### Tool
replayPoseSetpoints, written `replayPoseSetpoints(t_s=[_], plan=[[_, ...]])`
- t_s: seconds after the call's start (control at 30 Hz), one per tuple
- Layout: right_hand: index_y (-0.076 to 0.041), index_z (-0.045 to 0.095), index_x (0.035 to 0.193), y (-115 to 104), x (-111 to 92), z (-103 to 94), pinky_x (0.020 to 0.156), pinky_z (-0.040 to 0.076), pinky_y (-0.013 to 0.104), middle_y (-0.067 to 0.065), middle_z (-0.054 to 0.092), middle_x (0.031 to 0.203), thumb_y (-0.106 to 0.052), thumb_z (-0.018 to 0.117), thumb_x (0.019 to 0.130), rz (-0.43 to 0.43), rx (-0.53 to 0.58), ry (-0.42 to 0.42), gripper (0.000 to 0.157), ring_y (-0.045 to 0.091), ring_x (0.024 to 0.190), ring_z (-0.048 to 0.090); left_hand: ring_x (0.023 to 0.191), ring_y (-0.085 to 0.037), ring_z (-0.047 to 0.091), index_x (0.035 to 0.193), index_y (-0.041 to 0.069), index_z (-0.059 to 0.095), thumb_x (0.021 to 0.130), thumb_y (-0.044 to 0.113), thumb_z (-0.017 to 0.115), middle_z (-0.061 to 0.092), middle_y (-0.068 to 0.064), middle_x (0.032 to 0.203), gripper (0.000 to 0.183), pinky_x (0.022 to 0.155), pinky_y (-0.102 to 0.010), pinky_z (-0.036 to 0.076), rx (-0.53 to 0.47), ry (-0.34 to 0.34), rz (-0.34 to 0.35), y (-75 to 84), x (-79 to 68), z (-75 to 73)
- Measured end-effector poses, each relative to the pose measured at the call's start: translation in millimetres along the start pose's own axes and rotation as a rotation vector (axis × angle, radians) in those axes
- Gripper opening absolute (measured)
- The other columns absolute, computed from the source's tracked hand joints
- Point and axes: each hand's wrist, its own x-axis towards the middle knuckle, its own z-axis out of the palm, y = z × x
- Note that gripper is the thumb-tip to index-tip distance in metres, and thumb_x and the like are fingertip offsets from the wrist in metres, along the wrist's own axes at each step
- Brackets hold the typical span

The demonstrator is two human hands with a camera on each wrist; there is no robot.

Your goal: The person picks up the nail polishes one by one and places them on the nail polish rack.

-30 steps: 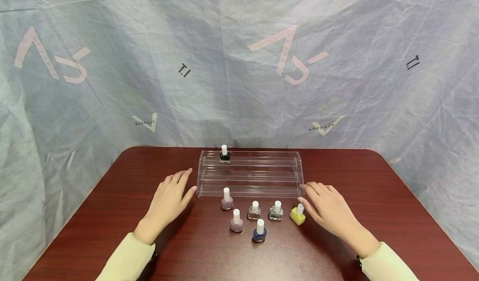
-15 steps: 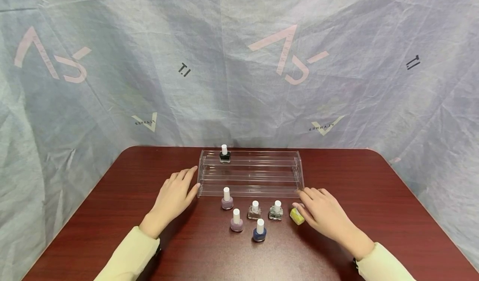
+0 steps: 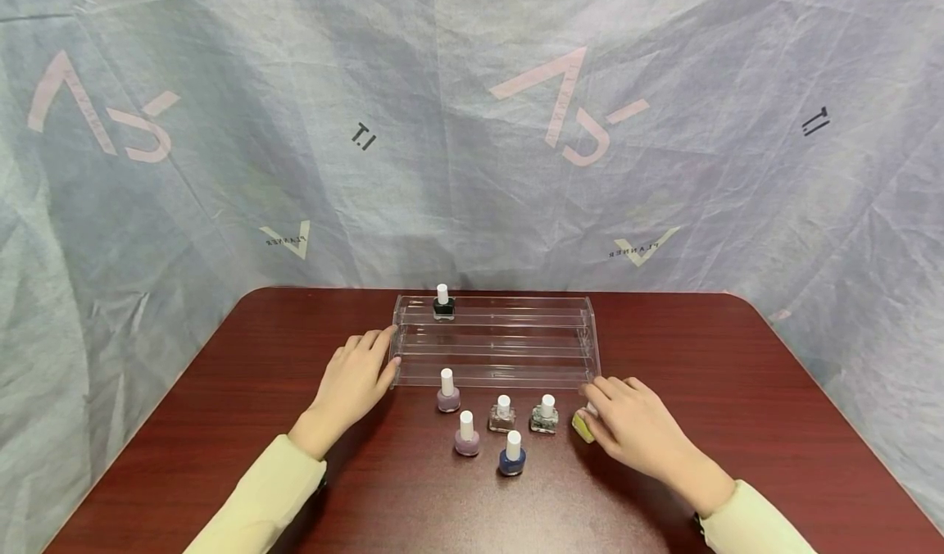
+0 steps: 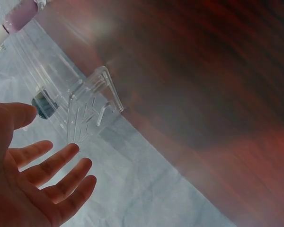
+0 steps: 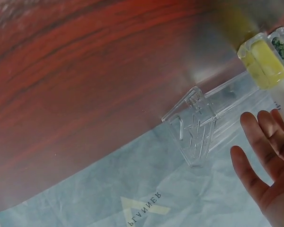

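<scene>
A clear acrylic tiered rack [image 3: 492, 371] stands toward the back of the table. A dark green nail polish bottle [image 3: 443, 307] with a white cap sits upright on its top tier, near the left end. My left hand [image 3: 352, 380] reaches to the rack's left end, fingers spread and relaxed, holding nothing. At the right, my right hand [image 3: 640, 424] hovers over a yellow nail polish bottle [image 3: 582, 429]. Its thumb and fingers are around the white cap [image 5: 281, 101]; a firm pinch cannot be made out. The hand partly hides this bottle in the head view.
In front of the rack stand two mauve bottles [image 3: 447, 399], a glittery brownish bottle [image 3: 502, 418], a green-flecked bottle [image 3: 544, 417] and a navy bottle [image 3: 512, 460]. A grey printed cloth [image 3: 472, 169] hangs behind the dark red table [image 3: 413, 497].
My left hand has moved right to the rack's left end. My right hand has shifted slightly left and down, over the yellow bottle's cap. The bottles stay about where they were.
</scene>
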Motion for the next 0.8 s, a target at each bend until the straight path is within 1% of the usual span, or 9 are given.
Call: replayPoseSetpoints(t_s=[0.13,0.3,0.53,0.8], plan=[[-0.012,0.058,0.083,-0.6,-1.3,0.6,0.060,0.041,0.031,-0.005,0.055,0.075,-0.020,0.061,0.075,-0.003,-0.006,-0.032,0.012,0.012,0.064,0.052,0.104,-0.034,0.055,0.132,0.010,0.047,0.089,0.031,0.057,0.058,-0.012,0.118,0.049,0.079,-0.046,0.047,0.006,-0.011,-0.006,0.3,1.3,1.4],[-0.013,0.058,0.082,-1.4,-2.3,1.3,0.058,0.039,0.029,-0.006,0.054,0.074,-0.019,0.060,0.076,-0.007,-0.007,-0.040,0.009,0.011,0.063,0.051,0.103,-0.034,0.055,0.131,0.009,0.048,0.088,0.029,0.058,0.059,-0.012,0.117,0.049,0.079,-0.046,0.047,0.009,-0.020,-0.006,0.3,2.7,5.9],[-0.015,0.054,0.079,-2.7,-2.7,1.6,0.056,0.035,0.027,-0.006,0.052,0.072,-0.019,0.062,0.073,-0.011,-0.024,-0.043,0.010,0.011,0.060,0.048,0.102,-0.034,0.056,0.130,0.008,0.048,0.088,0.028,0.059,0.059,-0.013,0.117,0.048,0.078,-0.046,0.047,0.007,-0.029,-0.008,-1.1,3.0,12.5],[-0.016,0.051,0.076,-3.5,-2.9,2.0,0.054,0.033,0.026,-0.006,0.050,0.071,-0.017,0.063,0.073,-0.021,-0.027,-0.040,0.012,0.011,0.059,0.047,0.102,-0.032,0.056,0.130,0.007,0.049,0.089,0.028,0.057,0.059,-0.012,0.117,0.046,0.079,-0.046,0.048,0.004,-0.058,-0.010,-1.0,2.7,17.8]])
